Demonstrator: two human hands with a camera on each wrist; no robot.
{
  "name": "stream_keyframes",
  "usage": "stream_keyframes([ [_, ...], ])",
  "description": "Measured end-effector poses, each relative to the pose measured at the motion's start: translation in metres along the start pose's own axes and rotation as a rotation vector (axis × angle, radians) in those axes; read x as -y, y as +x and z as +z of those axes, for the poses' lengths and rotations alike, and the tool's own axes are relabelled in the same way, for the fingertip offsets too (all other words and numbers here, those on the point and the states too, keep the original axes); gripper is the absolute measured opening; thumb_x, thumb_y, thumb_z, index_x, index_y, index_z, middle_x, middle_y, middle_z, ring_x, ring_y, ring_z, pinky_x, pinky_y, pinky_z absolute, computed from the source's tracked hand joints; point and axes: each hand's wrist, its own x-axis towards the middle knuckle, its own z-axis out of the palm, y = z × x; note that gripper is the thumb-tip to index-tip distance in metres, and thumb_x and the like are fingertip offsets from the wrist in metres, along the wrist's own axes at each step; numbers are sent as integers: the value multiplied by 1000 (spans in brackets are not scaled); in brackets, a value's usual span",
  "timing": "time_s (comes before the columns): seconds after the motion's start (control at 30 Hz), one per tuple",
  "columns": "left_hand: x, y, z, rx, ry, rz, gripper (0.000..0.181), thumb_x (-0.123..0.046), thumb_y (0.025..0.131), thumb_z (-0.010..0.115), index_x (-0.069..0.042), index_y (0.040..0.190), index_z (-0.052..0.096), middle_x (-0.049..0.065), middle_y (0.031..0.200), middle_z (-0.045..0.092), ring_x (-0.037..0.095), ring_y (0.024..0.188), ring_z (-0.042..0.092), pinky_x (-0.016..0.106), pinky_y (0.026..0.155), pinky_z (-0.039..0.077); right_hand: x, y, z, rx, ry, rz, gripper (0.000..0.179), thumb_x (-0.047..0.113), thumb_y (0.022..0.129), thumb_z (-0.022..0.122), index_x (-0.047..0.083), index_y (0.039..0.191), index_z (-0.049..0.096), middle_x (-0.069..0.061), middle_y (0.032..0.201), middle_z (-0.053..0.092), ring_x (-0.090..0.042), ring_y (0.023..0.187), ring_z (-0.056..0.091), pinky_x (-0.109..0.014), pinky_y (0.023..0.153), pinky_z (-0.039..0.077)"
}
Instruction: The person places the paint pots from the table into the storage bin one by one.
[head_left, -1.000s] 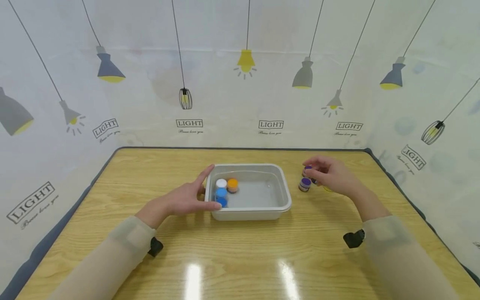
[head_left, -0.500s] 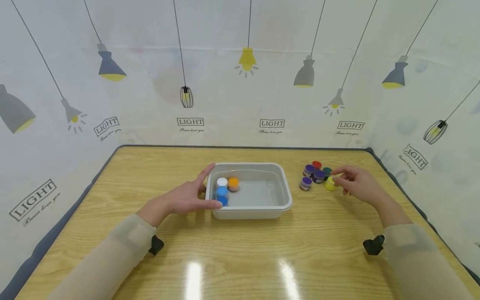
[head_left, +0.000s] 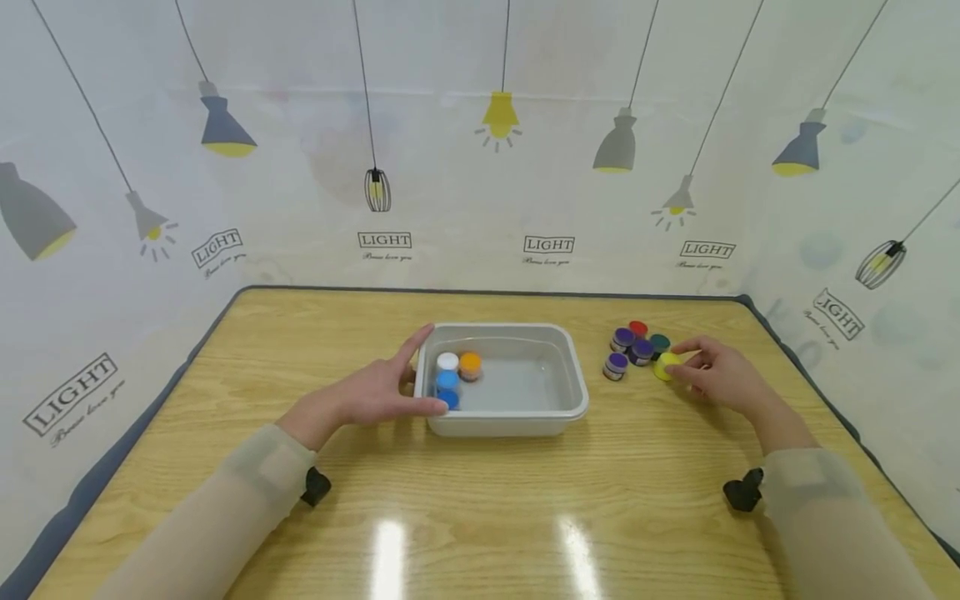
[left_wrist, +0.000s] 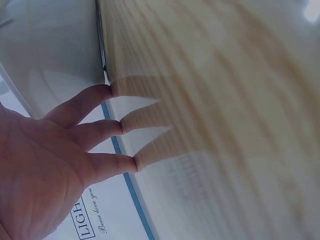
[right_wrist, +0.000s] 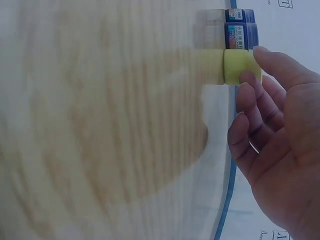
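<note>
My left hand (head_left: pixel 367 393) rests at the left end of a white plastic tub (head_left: pixel 508 427), its thumb along the near rim and a finger at the far corner. In the left wrist view, several fingers extend, tips at the tabletop. Inside the tub stand small paint jars: a white-capped jar (head_left: pixel 447 362), an orange one (head_left: pixel 470 365), a light blue one (head_left: pixel 447 381) and a darker blue one (head_left: pixel 448 400), partly behind my thumb. Over on the right, my right hand (head_left: pixel 720 377) pinches a yellow jar (right_wrist: pixel 236 66) between thumb and fingers, with the jar still on the table.
Beside the yellow jar cluster a green-capped jar (head_left: pixel 660 345), a red-capped jar (head_left: pixel 637 328) and purple-capped ones, the nearest purple jar (head_left: pixel 616 365) slightly apart. The wooden table (head_left: pixel 487 508) ends at a patterned cloth backdrop (head_left: pixel 450 200).
My right hand has moved rightward from the purple jars to the yellow jar and taken hold of it. My left hand keeps its place on the tub.
</note>
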Motion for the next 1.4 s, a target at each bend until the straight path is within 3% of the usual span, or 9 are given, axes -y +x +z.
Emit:
stream_keyframes([
  [0.4,1,0,0,4,-2,-1,127,-76,91,75,-43,174,-15,21,161,59,40,146,59,64,122,44,-5,6,5,6,-4,39,64,43,106,74,-1,148,54,-17,113,73,-22,81,69,-31,70,60],
  [0.7,0,0,-1,2,10,-4,127,-77,91,75,-43,175,-15,20,159,61,39,144,61,63,121,45,-1,0,7,12,-46,8,57,40,107,73,1,144,57,-14,109,72,-22,81,67,-30,69,58],
  [1.07,-3,0,-2,5,5,-5,127,-76,91,75,-43,174,-15,22,163,56,43,150,56,65,124,41,24,-17,7,18,-44,-109,48,38,108,73,5,140,62,-12,108,70,-21,81,66,-31,69,58],
  [1.4,-2,0,-2,6,8,-5,128,-76,91,75,-38,176,-14,22,160,60,41,146,59,64,122,43,67,-29,12,0,-40,-250,35,33,106,76,11,132,68,-7,101,68,-16,72,58,-29,63,50],
])
